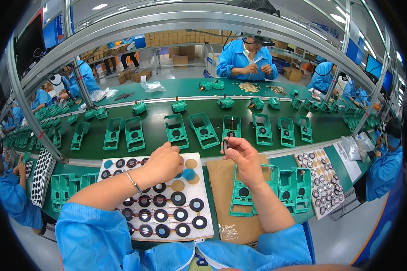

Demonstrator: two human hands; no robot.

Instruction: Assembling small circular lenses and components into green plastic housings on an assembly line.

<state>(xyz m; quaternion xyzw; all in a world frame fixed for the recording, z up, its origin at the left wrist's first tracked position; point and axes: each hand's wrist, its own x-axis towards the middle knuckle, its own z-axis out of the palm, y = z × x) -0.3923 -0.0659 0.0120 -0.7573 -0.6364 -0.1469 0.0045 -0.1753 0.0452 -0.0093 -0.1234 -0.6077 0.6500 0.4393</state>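
My right hand [243, 158] is raised over the near edge of the belt, pinching a small round black speaker [225, 144] on edge between thumb and fingers. A thin dark wire with a white plug seems to rise from it. My left hand [165, 160] is closed with its fingertips together above the white foam board [203, 180]; whatever is between them is hidden. Rows of round black speakers with red wires [159, 199] lie on that board, beside bare tan circles and blue discs [189, 174]. Under my right forearm, green plastic housings [243, 203] lie on brown cardboard [221, 198].
Several green housings [175, 131] stand along the dark green belt [158, 151], with smaller green parts [179, 105] behind them. A second board of round parts [319, 180] lies at right. Across the belt a person in blue [244, 58] works; a metal frame [190, 18] crosses overhead.
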